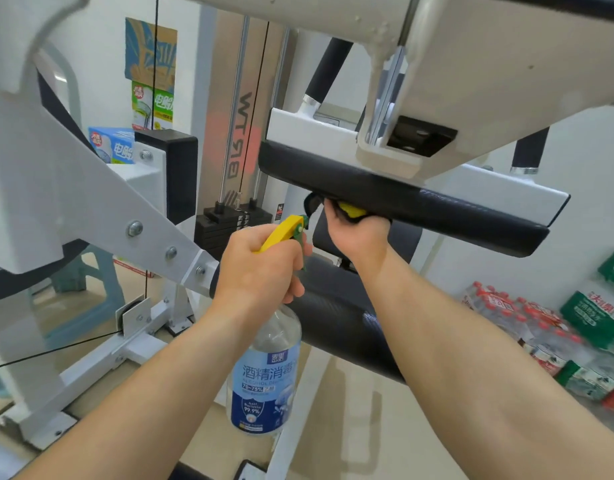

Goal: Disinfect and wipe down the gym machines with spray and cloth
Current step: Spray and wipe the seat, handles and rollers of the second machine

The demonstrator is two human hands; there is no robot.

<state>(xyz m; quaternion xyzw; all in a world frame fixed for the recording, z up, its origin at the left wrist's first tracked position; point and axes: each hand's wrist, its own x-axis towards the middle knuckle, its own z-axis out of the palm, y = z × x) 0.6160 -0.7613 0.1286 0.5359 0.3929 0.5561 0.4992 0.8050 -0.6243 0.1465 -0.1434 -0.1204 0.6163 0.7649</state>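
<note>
My right hand (356,235) is curled round a yellow-and-black cloth (350,211) and presses it up against the lower front edge of the machine's black pad (420,202). My left hand (260,261) grips the alcohol spray bottle (264,368) by its yellow trigger head. The bottle hangs upright below the fist, and its nozzle points up and right towards the cloth.

The pad lies directly above my right hand, touching the cloth. Its long axis runs from upper left down to lower right, and most of its length stretches away to the right of the cloth. I judge the wipe should follow that axis rightward. My right hand is the nearer one, while my left sits just beside it, lower and to the left.
</note>
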